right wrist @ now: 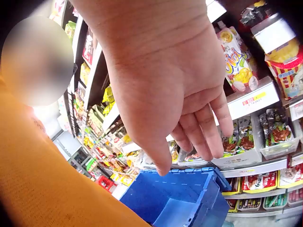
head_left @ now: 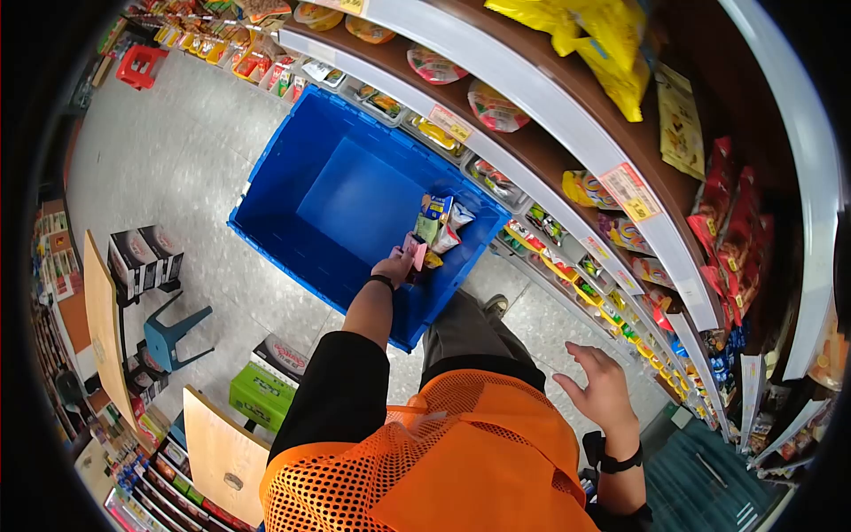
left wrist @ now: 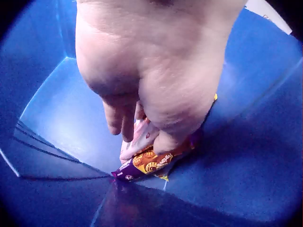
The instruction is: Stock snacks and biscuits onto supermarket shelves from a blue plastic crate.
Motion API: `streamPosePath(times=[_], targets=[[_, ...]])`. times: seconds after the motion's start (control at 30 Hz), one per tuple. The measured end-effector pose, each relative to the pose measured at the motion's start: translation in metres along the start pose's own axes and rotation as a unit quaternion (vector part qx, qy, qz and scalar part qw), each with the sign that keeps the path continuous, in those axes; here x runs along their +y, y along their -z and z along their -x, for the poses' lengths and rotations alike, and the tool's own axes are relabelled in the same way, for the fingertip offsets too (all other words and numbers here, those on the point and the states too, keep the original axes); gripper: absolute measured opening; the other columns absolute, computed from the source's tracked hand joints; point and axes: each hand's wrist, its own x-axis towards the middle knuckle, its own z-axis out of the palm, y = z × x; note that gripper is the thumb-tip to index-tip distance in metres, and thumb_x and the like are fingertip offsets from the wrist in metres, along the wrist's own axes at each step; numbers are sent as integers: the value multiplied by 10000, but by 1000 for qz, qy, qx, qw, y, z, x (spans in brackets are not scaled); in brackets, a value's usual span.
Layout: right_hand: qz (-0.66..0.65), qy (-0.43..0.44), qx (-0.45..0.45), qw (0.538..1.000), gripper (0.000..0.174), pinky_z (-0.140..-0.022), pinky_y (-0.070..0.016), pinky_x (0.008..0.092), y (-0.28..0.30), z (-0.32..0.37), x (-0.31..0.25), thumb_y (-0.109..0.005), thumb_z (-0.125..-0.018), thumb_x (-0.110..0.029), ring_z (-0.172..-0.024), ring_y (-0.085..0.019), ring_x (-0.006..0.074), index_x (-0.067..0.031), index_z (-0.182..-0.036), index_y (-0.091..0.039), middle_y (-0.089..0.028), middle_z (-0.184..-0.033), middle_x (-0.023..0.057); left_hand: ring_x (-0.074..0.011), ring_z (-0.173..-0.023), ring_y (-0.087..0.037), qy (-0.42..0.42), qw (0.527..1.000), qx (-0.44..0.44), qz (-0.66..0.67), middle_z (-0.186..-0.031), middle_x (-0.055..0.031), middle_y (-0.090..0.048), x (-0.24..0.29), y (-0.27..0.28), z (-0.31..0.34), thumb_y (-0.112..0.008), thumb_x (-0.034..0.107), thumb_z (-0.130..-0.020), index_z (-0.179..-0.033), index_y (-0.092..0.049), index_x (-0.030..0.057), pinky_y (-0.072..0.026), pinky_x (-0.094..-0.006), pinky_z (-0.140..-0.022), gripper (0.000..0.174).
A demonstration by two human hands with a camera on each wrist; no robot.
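Observation:
Inside the blue crate, my left hand reaches down and pinches a pink packet between thumb and fingers. In the left wrist view the pink packet shows between the fingers, partly hidden by the palm. Against it lies a purple and orange snack packet, with the thumb right over it. Several other packets, among them a green one and a blue one, are heaped in the crate corner. My right hand hangs in the air beside the body, fingers extended, holding nothing.
Stocked shelves with a metal-edged lip curve along the right, close to the crate. A teal stool, a green box and wooden boards stand on the left. A red stool is farther back.

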Motion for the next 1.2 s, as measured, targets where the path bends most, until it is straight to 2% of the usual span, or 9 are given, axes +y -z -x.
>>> streamPosePath(times=[0.1, 0.2, 0.27, 0.37, 0.5, 0.7, 0.9, 1.1, 1.2], targets=[[9, 7, 7, 1000, 482, -794, -566, 432, 7, 7, 4, -820, -828, -266, -917, -692, 372, -13, -1206, -659, -716, -1042, 179, -393, -1177, -669, -10, 996, -62, -58, -1571, -278, -388, 15, 24, 16, -724, 166, -892, -1514, -343, 63, -576, -453, -922, 736], [11, 20, 32, 999, 462, -795, -564, 433, 16, 21, 13, -816, -831, -249, -918, -689, 370, -15, -1199, -663, -714, -1037, 177, -369, -1163, -681, 5, 992, -87, -96, -1499, -265, -494, 33, 56, 31, -761, 189, -841, -1484, -438, 59, -581, -456, -910, 731], [5, 47, 93, 994, 413, -776, -563, 427, 26, 37, 24, -814, -831, -233, -897, -690, 360, -21, -1161, -683, -718, -1003, 162, -327, -1158, -690, 98, 993, -68, 5, -1273, -204, -690, 48, 78, 38, -673, 189, -854, -1256, -666, 34, -577, -443, -914, 431], [28, 74, 187, 979, 352, -750, -563, 416, 53, 70, 40, -805, -838, -220, -865, -691, 345, -27, -1114, -702, -720, -964, 144, -397, -965, -720, 82, 993, 64, 54, -984, -212, -749, 105, 140, 85, -606, 292, -910, -1002, -724, 41, -562, -510, -865, 292], [51, 93, 380, 919, 201, -690, -542, 361, 93, 120, 71, -794, -797, -51, -779, -668, 285, -29, -987, -731, -706, -894, 117, -367, -680, -688, -108, 938, 282, 169, -695, -151, -687, 180, 156, 116, -691, 196, -856, -871, -656, 64, -546, -485, -635, 138], [153, 69, 644, 746, 232, -780, -520, 381, 165, 168, 136, -796, -778, -9, -878, -651, 314, -8, -999, -726, -689, -999, 148, -357, -658, -674, -242, 905, 254, 240, -683, -130, -663, 370, 186, 197, -706, 210, -861, -923, -680, 88, -523, -468, -598, 139], [216, 17, 514, 830, 629, -1099, -397, 494, 214, 161, 154, -756, -862, -436, -1278, -516, 433, -36, -1334, -645, -515, -1455, 262, -317, -651, -660, -333, 908, 195, 163, -722, -123, -667, 486, 162, 226, -728, 218, -877, -1037, -681, 55, -510, -416, -595, 233], [202, -22, 564, 801, 586, -1033, -448, 507, 223, 170, 186, -765, -858, -466, -1190, -576, 439, -20, -1227, -676, -581, -1373, 247, -329, -731, -684, -282, 925, 156, 203, -769, -121, -690, 483, 135, 254, -730, 256, -876, -1113, -673, 60, -537, -436, -666, 313], [134, -88, 599, 785, 521, -809, -557, 476, 239, 169, 205, -797, -795, -458, -930, -676, 416, -18, -1058, -698, -706, -1120, 209, -317, -740, -697, -232, 934, 185, 197, -775, -111, -705, 457, 120, 267, -733, 253, -878, -1109, -678, 59, -546, -424, -675, 307]])
